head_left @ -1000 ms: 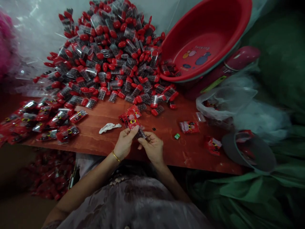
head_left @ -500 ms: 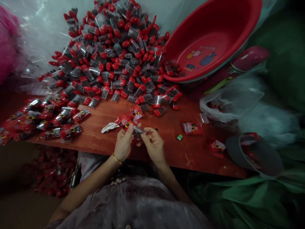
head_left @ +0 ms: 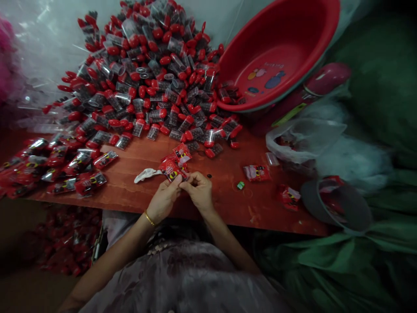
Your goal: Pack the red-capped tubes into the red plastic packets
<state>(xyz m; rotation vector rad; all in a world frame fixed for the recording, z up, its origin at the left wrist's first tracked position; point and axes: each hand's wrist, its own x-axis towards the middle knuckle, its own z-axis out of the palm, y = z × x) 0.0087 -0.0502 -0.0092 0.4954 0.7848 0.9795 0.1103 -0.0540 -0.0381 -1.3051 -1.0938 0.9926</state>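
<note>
Over the table's front part, my left hand (head_left: 163, 198) pinches a small red packet (head_left: 173, 174) with a yellow and black print. My right hand (head_left: 200, 191) has its thumb and forefinger pressed together at the packet's near right edge, touching my left fingertips. Just beyond lies another red packet (head_left: 182, 152), and a crumpled white piece (head_left: 148, 174) is left of them. A large heap of clear tubes with red caps (head_left: 156, 87) fills the back. Filled red packets (head_left: 78, 163) are piled on the left.
A red basin (head_left: 276, 52) leans at the back right beside a dark pink bottle (head_left: 329, 80). Clear plastic bags (head_left: 355, 161), a grey container (head_left: 339, 206), a red-pink packet (head_left: 257, 172) and a small green square (head_left: 240, 185) are on the right.
My hands have come closer together. The clear tube that showed between my fingers is no longer visible, and the packet is now at my fingertips. The whole view has shifted slightly.
</note>
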